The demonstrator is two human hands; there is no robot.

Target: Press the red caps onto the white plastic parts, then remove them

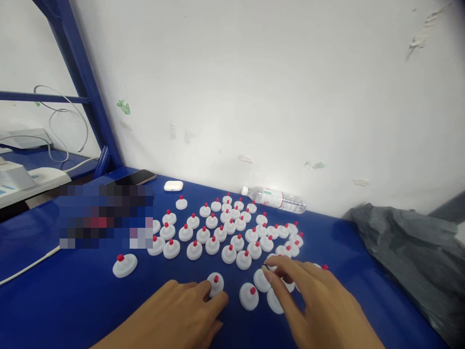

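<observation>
Many round white caps with red tips stand spread over the blue table. My left hand is closed at the near edge of the group, with forefinger and thumb against one white cap with a red tip. To the right, my right hand has its thumb and forefinger tips pinched together at the top of another white cap, whose red tip is hidden behind the fingers. Between the hands stands a single cap. More caps are partly covered by my right hand.
Behind the caps lie a clear plastic bottle and a white earbud case near the wall. A dark phone rests at the back left, beside a blurred-out area. A grey plastic bag covers the right edge.
</observation>
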